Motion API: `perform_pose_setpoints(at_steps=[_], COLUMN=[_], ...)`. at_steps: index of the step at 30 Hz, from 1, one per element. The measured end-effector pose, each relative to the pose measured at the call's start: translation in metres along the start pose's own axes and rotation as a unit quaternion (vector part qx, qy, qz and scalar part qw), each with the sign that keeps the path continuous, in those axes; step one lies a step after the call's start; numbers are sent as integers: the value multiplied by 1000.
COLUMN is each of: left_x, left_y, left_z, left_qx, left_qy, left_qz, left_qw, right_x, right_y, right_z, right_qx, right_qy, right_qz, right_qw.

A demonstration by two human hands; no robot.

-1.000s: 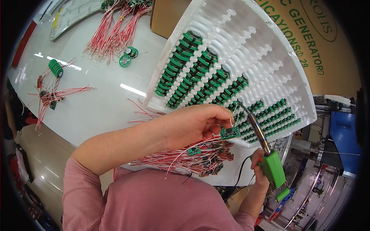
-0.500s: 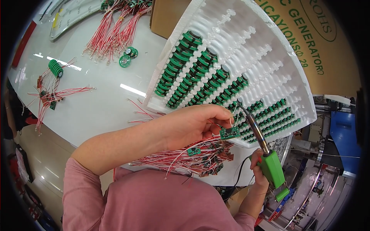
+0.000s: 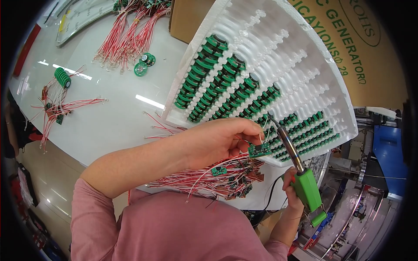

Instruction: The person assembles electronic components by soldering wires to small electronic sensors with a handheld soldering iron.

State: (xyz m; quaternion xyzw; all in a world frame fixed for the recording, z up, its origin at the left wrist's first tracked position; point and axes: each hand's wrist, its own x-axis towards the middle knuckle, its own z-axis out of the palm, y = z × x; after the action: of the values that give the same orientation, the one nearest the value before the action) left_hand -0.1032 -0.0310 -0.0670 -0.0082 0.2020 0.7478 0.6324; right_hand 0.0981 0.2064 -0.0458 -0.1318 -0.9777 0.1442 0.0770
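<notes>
My left hand (image 3: 233,137) reaches across from the left, its thumb and fingers pinching the thin wires of a small green circuit board (image 3: 260,150) that hangs beside the fingertips. In my right hand (image 3: 291,187), at the lower right, is a green-handled soldering iron (image 3: 307,191). Its dark bent tip points up and left over the rows of small round green-rimmed speakers (image 3: 202,71) standing in a white foam tray (image 3: 348,111). Fine wires run from the board toward the speakers near the tip; whether the tip touches one I cannot tell.
Below my left forearm lies a heap of red and white wires (image 3: 191,176) with small boards. Wire bundles (image 3: 133,37) and two loose speakers (image 3: 144,64) rest farther back. A coiled stack of speakers (image 3: 62,77) sits at left. A cardboard box (image 3: 370,82) stands behind the tray.
</notes>
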Motion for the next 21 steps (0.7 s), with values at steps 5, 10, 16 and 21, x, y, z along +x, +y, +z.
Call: perform_pose_setpoints(at_steps=[5,10,16,21], left_x=[0,0,0,2], left_y=[0,0,1,0], left_z=[-1,-1,-2,2], left_qx=[-2,2,2,-5], left_qy=[-3,-6,-7,10], left_qz=[1,2,6,2], left_qw=[1000,1000,1000,1000], right_x=[-1,-2,-12,-6], right_y=[1,2,19,7], right_z=[4,3,1,-3], right_qx=[118,78,-19,251], right_qy=[40,17,5,8], right_qz=[27,27,34,89], right_qw=[992,996,999,964])
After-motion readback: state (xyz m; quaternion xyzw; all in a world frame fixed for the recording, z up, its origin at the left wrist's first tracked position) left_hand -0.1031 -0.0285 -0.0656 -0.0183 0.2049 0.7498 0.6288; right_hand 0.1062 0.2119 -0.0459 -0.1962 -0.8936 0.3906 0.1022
